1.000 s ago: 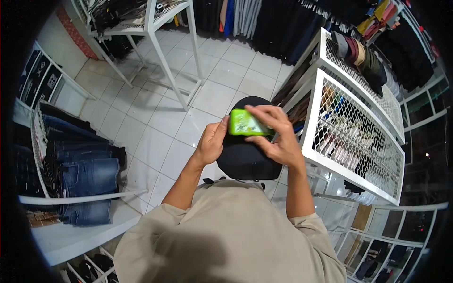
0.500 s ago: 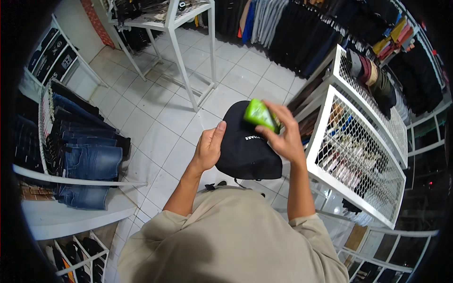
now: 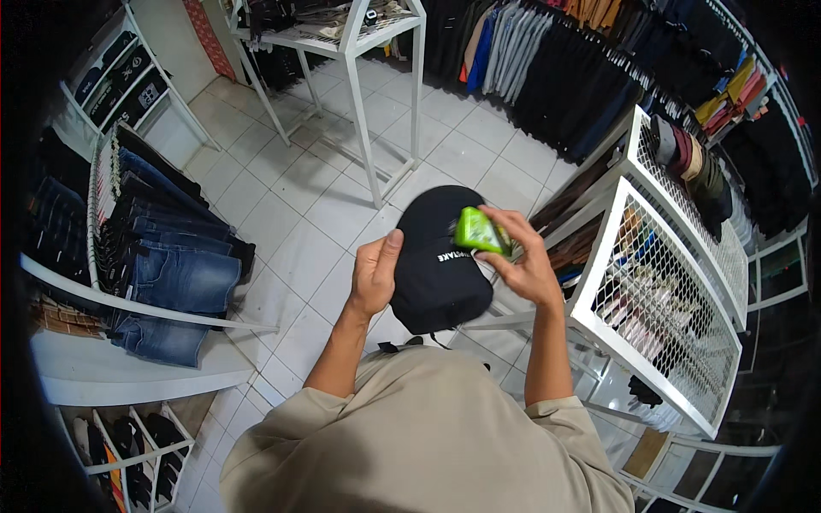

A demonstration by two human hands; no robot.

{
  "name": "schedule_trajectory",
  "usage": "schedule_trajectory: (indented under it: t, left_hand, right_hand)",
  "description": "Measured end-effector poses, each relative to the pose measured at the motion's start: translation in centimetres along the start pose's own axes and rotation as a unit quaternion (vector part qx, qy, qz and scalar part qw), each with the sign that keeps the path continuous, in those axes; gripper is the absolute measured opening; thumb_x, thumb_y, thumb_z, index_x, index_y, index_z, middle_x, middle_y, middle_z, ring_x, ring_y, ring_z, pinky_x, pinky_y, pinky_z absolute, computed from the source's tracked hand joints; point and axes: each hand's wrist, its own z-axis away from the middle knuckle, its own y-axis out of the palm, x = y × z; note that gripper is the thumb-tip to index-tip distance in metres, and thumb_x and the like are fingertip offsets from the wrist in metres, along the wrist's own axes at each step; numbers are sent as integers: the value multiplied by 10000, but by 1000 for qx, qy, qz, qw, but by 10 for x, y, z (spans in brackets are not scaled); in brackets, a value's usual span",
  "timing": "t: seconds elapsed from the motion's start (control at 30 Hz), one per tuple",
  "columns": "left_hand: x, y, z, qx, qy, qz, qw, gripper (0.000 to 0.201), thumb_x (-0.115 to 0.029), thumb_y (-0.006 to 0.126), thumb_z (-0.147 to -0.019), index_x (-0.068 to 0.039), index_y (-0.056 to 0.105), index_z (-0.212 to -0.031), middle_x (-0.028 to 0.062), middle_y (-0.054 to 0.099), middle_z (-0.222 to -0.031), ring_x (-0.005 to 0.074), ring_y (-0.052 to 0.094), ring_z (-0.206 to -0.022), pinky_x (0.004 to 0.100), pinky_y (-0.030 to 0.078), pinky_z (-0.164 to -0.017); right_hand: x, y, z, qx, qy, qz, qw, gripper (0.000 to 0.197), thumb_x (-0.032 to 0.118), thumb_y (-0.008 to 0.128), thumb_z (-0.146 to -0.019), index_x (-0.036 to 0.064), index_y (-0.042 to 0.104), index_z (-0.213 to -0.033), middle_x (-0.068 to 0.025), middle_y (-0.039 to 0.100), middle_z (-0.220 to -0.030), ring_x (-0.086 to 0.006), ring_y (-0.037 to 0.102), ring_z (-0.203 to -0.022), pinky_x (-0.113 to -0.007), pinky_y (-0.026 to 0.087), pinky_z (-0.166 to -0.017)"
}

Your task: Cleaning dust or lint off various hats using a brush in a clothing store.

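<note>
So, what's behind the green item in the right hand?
A black cap. Part of its white lettering shows beside the green item; the patch directly behind is covered, so contact can't be told.

Open room lies over the white-tiled floor (image 3: 304,256) between the bare left hand (image 3: 374,272) and hanging blue denim shorts (image 3: 192,278) — rightward, a white metal-mesh rack (image 3: 641,371) obstructs.
</note>
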Motion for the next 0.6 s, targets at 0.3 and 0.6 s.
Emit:
schedule_trajectory:
  t: [0.3, 0.6]
  left_hand:
    - [2, -2, 4, 36, -2, -21, 999, 522, -340, 448, -1125, -6, 512, -729, -75, 401, -652, 58, 339, -647, 276, 326, -560]
    - [22, -10, 10, 43, -29, -3, 999, 550, -372, 447, -1124, -62, 455, -670, -98, 371, -645, 40, 308, -640, 264, 286, -547]
  right_hand:
    - [3, 21, -23, -166, 7, 64, 984, 628, 121, 846, -743, 36, 644, -1331, -198, 672, -1220, -364, 638, -1115, -408, 494, -968]
    - [-1, 38, -6, -161, 55, 15, 985, 592, 153, 860, -760, 79, 661, -1312, -153, 668, -1234, -322, 611, -1167, -412, 441, -1037]
